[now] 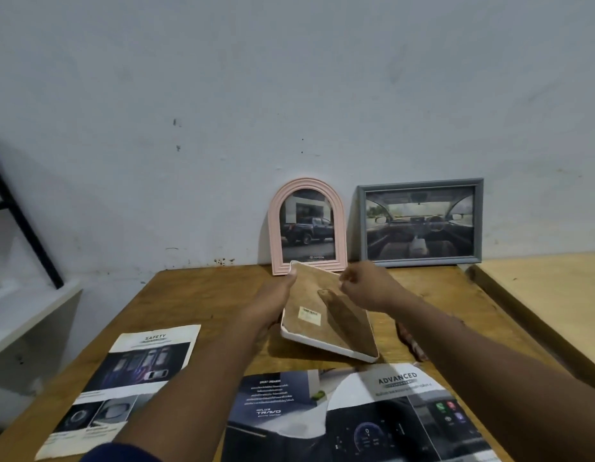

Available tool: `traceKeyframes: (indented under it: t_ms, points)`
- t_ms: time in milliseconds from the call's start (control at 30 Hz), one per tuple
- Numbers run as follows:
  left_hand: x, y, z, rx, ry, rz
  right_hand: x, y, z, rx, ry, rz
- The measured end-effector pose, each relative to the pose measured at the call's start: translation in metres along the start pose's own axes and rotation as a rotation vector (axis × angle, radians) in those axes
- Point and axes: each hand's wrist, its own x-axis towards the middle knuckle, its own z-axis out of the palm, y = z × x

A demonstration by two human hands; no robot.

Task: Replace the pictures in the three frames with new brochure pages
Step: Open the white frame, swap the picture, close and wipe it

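Observation:
A white frame (326, 341) is tilted up off the wooden table, its brown backing board and stand facing me. My left hand (273, 301) grips its left edge, thumb on the top corner. My right hand (366, 286), fingers curled, is at the frame's upper right edge; what it pinches is hidden. A pink arched frame (276, 225) with a pickup truck picture and a grey rectangular frame (361, 225) with a car interior picture lean on the wall behind. Brochure pages lie near me: a "SAFETY" page (136, 378) at left, an "ADVANCED" spread (389, 415) at centre right.
The wooden table (203, 295) ends at the wall behind the frames. A second light table (549, 295) adjoins at right. A small reddish object (411, 338) lies under my right forearm. A white shelf (26, 305) and a black bar stand at left.

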Motion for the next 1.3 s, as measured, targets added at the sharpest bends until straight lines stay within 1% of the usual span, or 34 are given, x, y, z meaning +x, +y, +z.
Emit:
traceKeyframes:
  t_ms: [100, 167, 267, 400, 467, 567, 667, 767, 900, 1100, 1200, 1300]
  points:
    - [-0.003, -0.011, 0.001, 0.095, 0.042, 0.007, -0.003, 0.028, 0.02, -0.076, -0.021, 0.056]
    - [0.0, -0.02, 0.003, 0.256, 0.076, 0.068, -0.007, 0.04, 0.03, -0.135, -0.037, 0.06]
    - [0.01, -0.032, 0.001, 0.51, 0.14, 0.174, -0.008, 0.05, 0.039, -0.223, -0.011, 0.023]
    - [0.025, -0.047, 0.002, 0.743, 0.241, 0.3, 0.004, 0.055, 0.043, -0.282, 0.004, 0.008]
    - [0.029, -0.052, 0.004, 0.75, 0.249, 0.375, 0.015, 0.054, 0.044, -0.303, -0.003, 0.012]
    - [0.032, -0.058, 0.012, 0.762, 0.178, 0.398, 0.033, 0.053, 0.045, -0.328, -0.013, 0.022]
    - [0.039, -0.063, 0.018, 0.781, 0.131, 0.376, 0.051, 0.053, 0.049, -0.376, -0.039, 0.037]
    - [0.043, -0.064, 0.02, 0.751, 0.136, 0.359, 0.062, 0.051, 0.056, -0.421, -0.007, 0.032]
    - [0.04, -0.064, 0.02, 0.703, 0.146, 0.317, 0.069, 0.048, 0.067, -0.362, 0.067, 0.049]
    - [0.039, -0.063, 0.02, 0.682, 0.137, 0.271, 0.082, 0.043, 0.072, -0.39, 0.08, 0.114]
    - [0.042, -0.065, 0.02, 0.664, 0.146, 0.292, 0.088, 0.042, 0.073, -0.297, 0.095, 0.196]
    - [0.047, -0.067, 0.019, 0.645, 0.152, 0.306, 0.096, 0.044, 0.071, -0.142, 0.109, 0.286]
